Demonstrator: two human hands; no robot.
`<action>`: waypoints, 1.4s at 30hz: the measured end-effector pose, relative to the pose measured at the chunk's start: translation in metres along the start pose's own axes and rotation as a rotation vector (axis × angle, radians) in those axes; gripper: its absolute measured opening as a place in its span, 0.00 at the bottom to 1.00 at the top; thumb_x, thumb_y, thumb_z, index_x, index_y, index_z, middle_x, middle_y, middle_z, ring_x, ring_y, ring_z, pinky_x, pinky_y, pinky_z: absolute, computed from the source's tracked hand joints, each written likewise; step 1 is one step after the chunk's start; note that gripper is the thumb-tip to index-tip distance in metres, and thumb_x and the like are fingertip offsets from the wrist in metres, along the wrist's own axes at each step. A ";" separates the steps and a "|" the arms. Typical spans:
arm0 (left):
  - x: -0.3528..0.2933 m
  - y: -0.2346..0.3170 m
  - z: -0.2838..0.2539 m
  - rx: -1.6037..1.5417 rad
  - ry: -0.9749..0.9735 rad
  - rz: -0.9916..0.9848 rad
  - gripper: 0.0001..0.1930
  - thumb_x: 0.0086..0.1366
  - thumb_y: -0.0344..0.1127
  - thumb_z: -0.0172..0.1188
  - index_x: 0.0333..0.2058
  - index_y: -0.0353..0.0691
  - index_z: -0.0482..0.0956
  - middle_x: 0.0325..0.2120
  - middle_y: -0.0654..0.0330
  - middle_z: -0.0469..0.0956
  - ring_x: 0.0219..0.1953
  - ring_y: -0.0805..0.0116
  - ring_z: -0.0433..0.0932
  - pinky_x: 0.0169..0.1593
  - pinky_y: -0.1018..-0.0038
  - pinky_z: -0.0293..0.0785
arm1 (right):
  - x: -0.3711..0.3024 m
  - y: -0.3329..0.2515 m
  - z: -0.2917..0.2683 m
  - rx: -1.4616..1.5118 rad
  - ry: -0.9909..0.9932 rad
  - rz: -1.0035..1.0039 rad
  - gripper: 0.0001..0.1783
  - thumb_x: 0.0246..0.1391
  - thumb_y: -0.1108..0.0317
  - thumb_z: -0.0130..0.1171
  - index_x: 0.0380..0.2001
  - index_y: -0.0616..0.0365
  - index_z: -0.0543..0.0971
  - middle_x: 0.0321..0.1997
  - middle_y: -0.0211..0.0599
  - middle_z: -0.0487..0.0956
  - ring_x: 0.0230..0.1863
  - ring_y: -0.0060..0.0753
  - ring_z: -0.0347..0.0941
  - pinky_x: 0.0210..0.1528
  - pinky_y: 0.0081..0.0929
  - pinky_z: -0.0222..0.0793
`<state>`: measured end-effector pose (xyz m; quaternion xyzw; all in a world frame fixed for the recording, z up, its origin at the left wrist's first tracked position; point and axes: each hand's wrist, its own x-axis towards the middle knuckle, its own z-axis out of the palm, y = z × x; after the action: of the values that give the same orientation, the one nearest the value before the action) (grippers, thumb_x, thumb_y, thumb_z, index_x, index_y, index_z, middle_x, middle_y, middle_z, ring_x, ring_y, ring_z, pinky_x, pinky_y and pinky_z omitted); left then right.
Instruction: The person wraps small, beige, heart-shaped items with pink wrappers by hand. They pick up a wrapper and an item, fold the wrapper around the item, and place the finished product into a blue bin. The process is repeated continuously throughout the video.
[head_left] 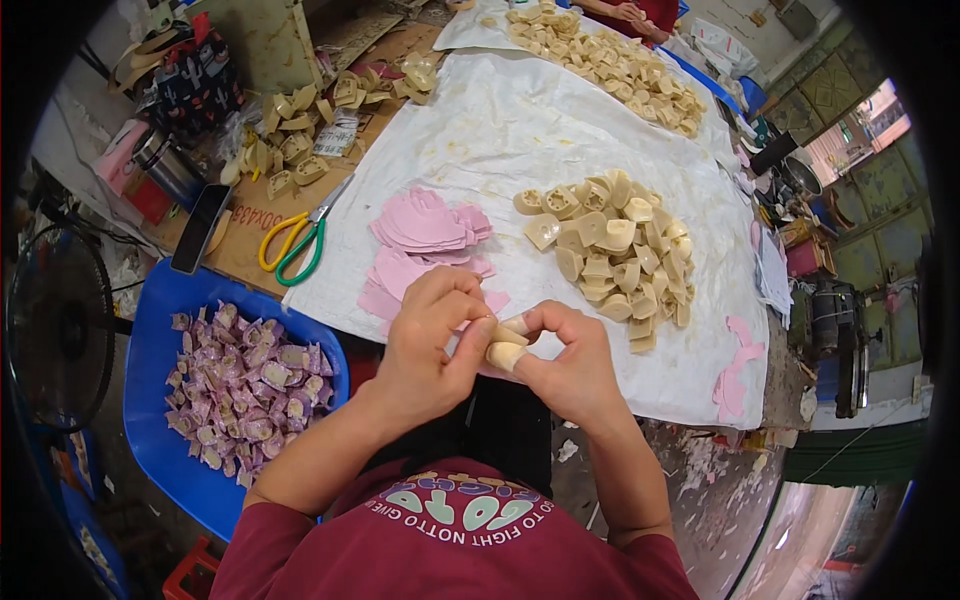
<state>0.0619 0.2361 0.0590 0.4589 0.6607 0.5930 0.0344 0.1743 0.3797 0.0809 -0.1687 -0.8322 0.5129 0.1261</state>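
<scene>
Close in front of my body, my left hand (432,335) and my right hand (575,368) meet at the table's near edge. Their fingertips pinch a small beige shoe heel (512,337), mostly hidden by the fingers. Beige covers sit on the thumb and a finger of my right hand. Just beyond my left hand lie stacked pink cut pieces (425,222) of thin sheet material. A heap of loose beige heels (620,245) rests on the white sheet (460,120), beyond my right hand.
Green-and-yellow-handled scissors (300,243) lie left of the pink stacks, near a phone (201,228) and a steel flask (168,165). A blue basin (150,420) at lower left holds many purplish wrapped pieces. Pink scraps (738,365) lie right; another person's hands (630,13) show far off.
</scene>
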 end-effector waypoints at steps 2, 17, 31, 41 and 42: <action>-0.007 0.002 0.000 0.040 -0.012 0.035 0.04 0.58 0.23 0.59 0.32 0.36 0.76 0.38 0.58 0.71 0.40 0.68 0.72 0.46 0.71 0.70 | 0.001 0.001 -0.001 -0.038 0.024 -0.087 0.11 0.38 0.68 0.69 0.25 0.60 0.79 0.25 0.37 0.77 0.30 0.34 0.72 0.36 0.32 0.65; -0.017 0.016 -0.003 -0.375 -0.067 0.223 0.14 0.50 0.16 0.62 0.35 0.39 0.76 0.45 0.49 0.74 0.41 0.61 0.79 0.43 0.71 0.75 | -0.032 0.019 0.003 0.946 0.021 0.058 0.25 0.54 0.68 0.63 0.54 0.66 0.73 0.54 0.44 0.77 0.53 0.33 0.74 0.57 0.34 0.67; -0.011 0.019 0.004 0.162 -0.037 0.231 0.16 0.47 0.15 0.64 0.35 0.35 0.74 0.36 0.48 0.77 0.33 0.57 0.80 0.33 0.72 0.76 | -0.034 -0.010 0.013 0.311 0.182 -0.122 0.15 0.57 0.76 0.54 0.47 0.70 0.77 0.47 0.46 0.81 0.47 0.32 0.78 0.51 0.29 0.71; -0.015 -0.005 0.012 -0.098 0.117 0.208 0.15 0.49 0.13 0.61 0.35 0.37 0.74 0.45 0.47 0.72 0.34 0.61 0.78 0.35 0.73 0.76 | -0.026 0.005 0.004 0.487 0.098 -0.152 0.15 0.56 0.83 0.48 0.47 0.65 0.74 0.47 0.46 0.79 0.44 0.28 0.77 0.45 0.26 0.75; -0.016 -0.005 0.015 -0.127 0.141 0.213 0.15 0.49 0.13 0.60 0.35 0.36 0.75 0.46 0.48 0.72 0.33 0.61 0.78 0.34 0.73 0.76 | -0.025 0.012 0.004 0.393 0.085 -0.239 0.16 0.56 0.84 0.47 0.47 0.65 0.73 0.47 0.46 0.79 0.44 0.28 0.77 0.44 0.26 0.76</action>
<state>0.0766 0.2375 0.0429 0.4806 0.5703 0.6646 -0.0461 0.1972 0.3709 0.0670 -0.0627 -0.7246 0.6388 0.2510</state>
